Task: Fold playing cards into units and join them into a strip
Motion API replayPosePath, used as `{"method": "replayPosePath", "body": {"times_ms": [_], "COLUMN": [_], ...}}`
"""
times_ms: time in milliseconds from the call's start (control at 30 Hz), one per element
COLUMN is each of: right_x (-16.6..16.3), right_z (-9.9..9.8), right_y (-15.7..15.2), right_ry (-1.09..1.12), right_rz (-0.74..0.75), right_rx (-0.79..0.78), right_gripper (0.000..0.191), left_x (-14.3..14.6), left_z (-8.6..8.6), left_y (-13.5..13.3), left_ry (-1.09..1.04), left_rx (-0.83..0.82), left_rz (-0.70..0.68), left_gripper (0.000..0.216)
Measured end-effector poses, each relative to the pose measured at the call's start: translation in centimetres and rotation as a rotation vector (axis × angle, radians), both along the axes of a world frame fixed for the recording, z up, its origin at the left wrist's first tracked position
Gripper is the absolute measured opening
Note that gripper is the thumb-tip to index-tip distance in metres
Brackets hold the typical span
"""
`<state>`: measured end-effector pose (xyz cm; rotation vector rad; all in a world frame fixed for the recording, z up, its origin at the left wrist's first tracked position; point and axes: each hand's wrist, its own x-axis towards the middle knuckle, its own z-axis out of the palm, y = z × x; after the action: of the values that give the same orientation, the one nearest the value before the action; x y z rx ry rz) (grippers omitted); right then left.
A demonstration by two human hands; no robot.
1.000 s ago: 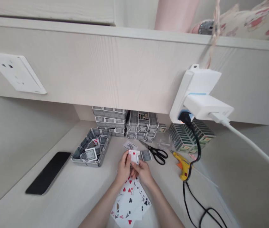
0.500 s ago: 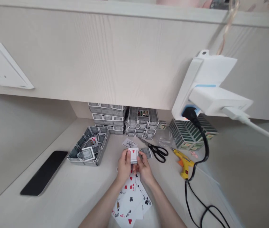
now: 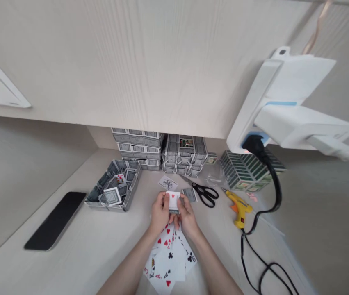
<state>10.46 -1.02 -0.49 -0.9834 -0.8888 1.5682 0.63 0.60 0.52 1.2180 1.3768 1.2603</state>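
Observation:
Between my two hands is a folded playing card (image 3: 173, 197) with a red heart on its white face; a grey patterned edge shows below it. My left hand (image 3: 160, 211) grips its left side, thumb on top. On the right side, my right hand (image 3: 188, 214) pinches it, with some fingers curled beneath. Loose playing cards (image 3: 170, 262) lie face up in a spread under my wrists, hearts and clubs among them. Just beyond my hands rest a joker card (image 3: 167, 183) and a grey-backed card (image 3: 189, 195).
Black scissors (image 3: 205, 194) and a yellow glue gun (image 3: 238, 208) lie to the right, its black cable trailing. At left stand a card-built tray (image 3: 133, 189) holding cards and a black phone (image 3: 55, 221). Stacked card boxes (image 3: 139, 149) and a green-striped box (image 3: 248, 170) sit behind, below a power strip (image 3: 256, 102).
The view has shifted slightly, so the power strip looks larger and nearer. My hands stay on the folded card, its face now showing flatter and wider between my thumbs.

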Motion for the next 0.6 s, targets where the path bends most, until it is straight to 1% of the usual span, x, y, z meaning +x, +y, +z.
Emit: {"method": "replayPosePath", "body": {"times_ms": [133, 233, 300, 433, 500, 600], "right_x": [0.01, 0.06, 0.08, 0.06, 0.02, -0.09], "right_z": [-0.29, -0.55, -0.59, -0.24, -0.03, 0.03], "right_y": [0.06, 0.15, 0.17, 0.11, 0.09, 0.13], "right_ry": [-0.011, -0.022, -0.023, 0.002, 0.005, -0.003], "right_rz": [-0.018, -0.04, -0.052, -0.05, -0.056, -0.112], "right_rx": [0.009, 0.003, 0.002, 0.001, -0.002, -0.001], "right_gripper": [0.038, 0.034, 0.033, 0.033, 0.032, 0.032], "left_x": [0.02, 0.0, -0.06, -0.16, -0.12, 0.0], "left_z": [0.0, 0.04, 0.04, -0.02, 0.02, 0.16], "left_y": [-0.37, -0.72, -0.83, -0.78, -0.74, -0.8], "left_ry": [-0.149, -0.218, -0.221, -0.196, -0.213, -0.244], "left_rx": [-0.026, -0.024, -0.006, 0.002, -0.024, -0.055], "left_rz": [-0.078, -0.123, -0.131, -0.102, -0.119, -0.156], "left_gripper": [0.035, 0.034, 0.032, 0.027, 0.026, 0.026]}}
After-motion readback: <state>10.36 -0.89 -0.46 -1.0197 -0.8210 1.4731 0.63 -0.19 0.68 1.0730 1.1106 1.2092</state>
